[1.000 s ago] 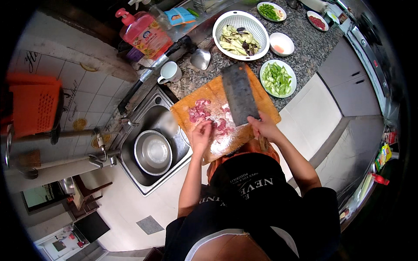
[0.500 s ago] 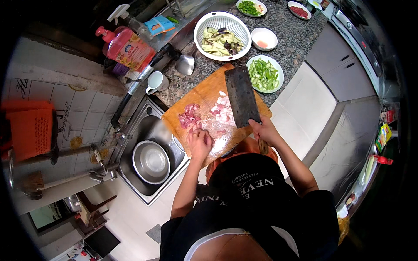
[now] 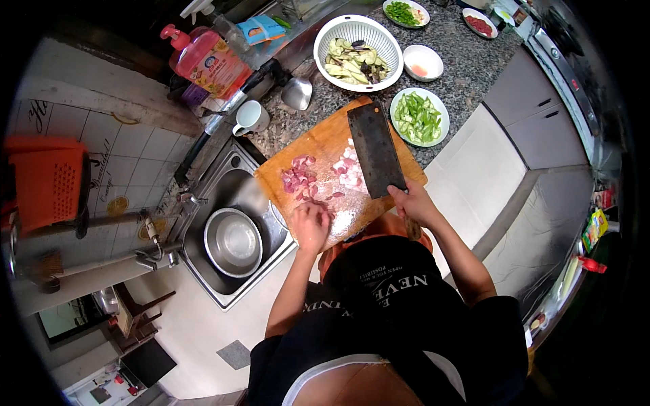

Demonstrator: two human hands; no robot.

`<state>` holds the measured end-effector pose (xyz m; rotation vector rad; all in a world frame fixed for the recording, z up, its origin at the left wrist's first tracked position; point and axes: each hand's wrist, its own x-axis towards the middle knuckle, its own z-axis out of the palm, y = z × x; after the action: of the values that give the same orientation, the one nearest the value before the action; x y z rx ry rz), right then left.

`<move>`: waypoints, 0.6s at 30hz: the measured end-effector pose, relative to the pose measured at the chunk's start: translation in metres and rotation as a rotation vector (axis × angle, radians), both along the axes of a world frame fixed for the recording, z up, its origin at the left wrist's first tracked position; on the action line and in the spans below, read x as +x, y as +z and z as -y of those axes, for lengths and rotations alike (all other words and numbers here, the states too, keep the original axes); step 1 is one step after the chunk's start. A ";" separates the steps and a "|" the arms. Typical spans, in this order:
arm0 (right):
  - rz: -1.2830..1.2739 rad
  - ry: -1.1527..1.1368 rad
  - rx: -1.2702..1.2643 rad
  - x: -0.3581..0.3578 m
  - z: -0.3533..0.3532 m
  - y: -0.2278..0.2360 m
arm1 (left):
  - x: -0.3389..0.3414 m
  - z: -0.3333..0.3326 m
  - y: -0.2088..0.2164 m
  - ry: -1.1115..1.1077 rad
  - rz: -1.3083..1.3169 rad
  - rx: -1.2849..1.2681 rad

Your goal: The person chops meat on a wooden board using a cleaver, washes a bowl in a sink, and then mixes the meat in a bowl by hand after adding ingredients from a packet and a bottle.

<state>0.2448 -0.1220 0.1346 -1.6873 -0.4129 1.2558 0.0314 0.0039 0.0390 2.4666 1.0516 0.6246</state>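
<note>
My right hand (image 3: 413, 204) is closed round the wooden handle of a dark, broad-bladed cleaver (image 3: 376, 150). The blade lies over the right part of a wooden cutting board (image 3: 281, 150), beside a heap of pale, fatty meat pieces (image 3: 349, 170). Curled fingers of my left hand (image 3: 311, 226) press down at the board's near left part, on a reddish bit of meat mostly hidden beneath them. Just beyond that hand is a pile of redder meat slices (image 3: 298, 174).
Left of the board is a steel sink (image 3: 215, 287) holding a metal basin (image 3: 233, 242). On the granite counter (image 3: 455, 65) stand a white colander of eggplant strips (image 3: 355, 62), a plate of sliced green peppers (image 3: 418, 118), a small white bowl (image 3: 424, 62), a mug (image 3: 252, 117) and a spatula (image 3: 296, 94).
The view has shifted slightly. My left fingers have shifted a little on the board, and a small meat piece shows beside them. The cleaver keeps nearly the same place in my right hand.
</note>
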 end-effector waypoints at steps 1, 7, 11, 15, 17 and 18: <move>0.013 0.006 0.011 0.000 0.000 0.000 | -0.007 0.000 -0.001 0.056 -0.060 -0.053; 0.112 0.148 -0.042 0.001 0.001 -0.011 | -0.004 0.013 -0.006 0.247 -0.034 -0.344; 0.058 0.133 -0.003 -0.004 -0.003 -0.009 | 0.020 0.014 0.000 0.245 0.032 -0.397; 0.084 0.137 0.068 -0.005 -0.005 -0.012 | 0.024 -0.019 -0.008 0.219 0.160 -0.419; 0.077 0.145 0.062 -0.004 -0.003 -0.012 | 0.026 -0.044 -0.017 0.261 0.327 -0.441; 0.057 0.140 0.030 -0.002 -0.002 -0.013 | 0.027 -0.045 -0.012 0.194 0.176 -0.293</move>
<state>0.2432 -0.1200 0.1220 -1.6951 -0.5899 1.2981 0.0585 0.0494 0.0265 2.0379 1.2245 0.6788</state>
